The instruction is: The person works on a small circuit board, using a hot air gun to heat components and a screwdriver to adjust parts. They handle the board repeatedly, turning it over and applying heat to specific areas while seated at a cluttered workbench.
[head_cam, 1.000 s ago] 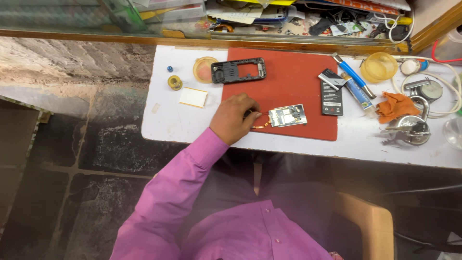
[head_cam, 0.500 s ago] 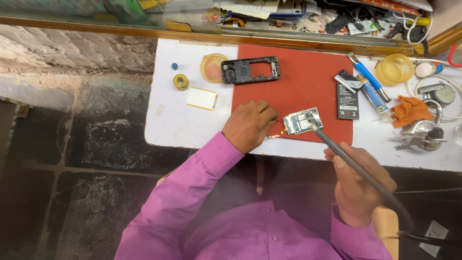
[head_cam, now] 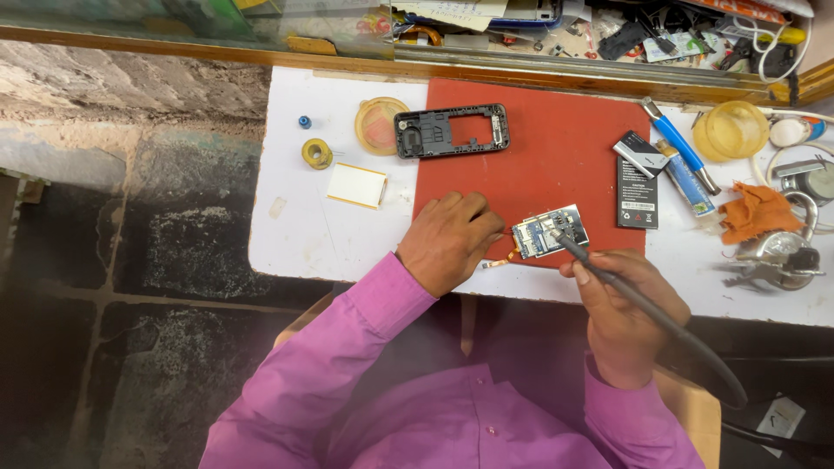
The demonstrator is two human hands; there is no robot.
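A small phone circuit board (head_cam: 547, 232) lies near the front edge of a red mat (head_cam: 556, 165) on the white table (head_cam: 304, 226). My left hand (head_cam: 447, 241) rests on the mat just left of the board, fingers curled, pinching a thin wire or strip next to the board's left edge. My right hand (head_cam: 621, 308) grips a dark soldering iron (head_cam: 625, 291) like a pen. Its tip touches the board's right part, and its cable trails off to the lower right.
A black phone frame (head_cam: 452, 131) lies at the mat's back edge. Two black batteries (head_cam: 637, 178), blue-handled tools (head_cam: 682, 156), an orange cloth (head_cam: 757, 211), a solder spool (head_cam: 316, 154), a white card (head_cam: 357, 185) and metal parts (head_cam: 782, 256) surround it. A cluttered shelf (head_cam: 556, 22) runs behind.
My right hand came into view with the soldering iron and brought its tip onto the board. My left hand stayed beside the board. The camera shifted slightly.
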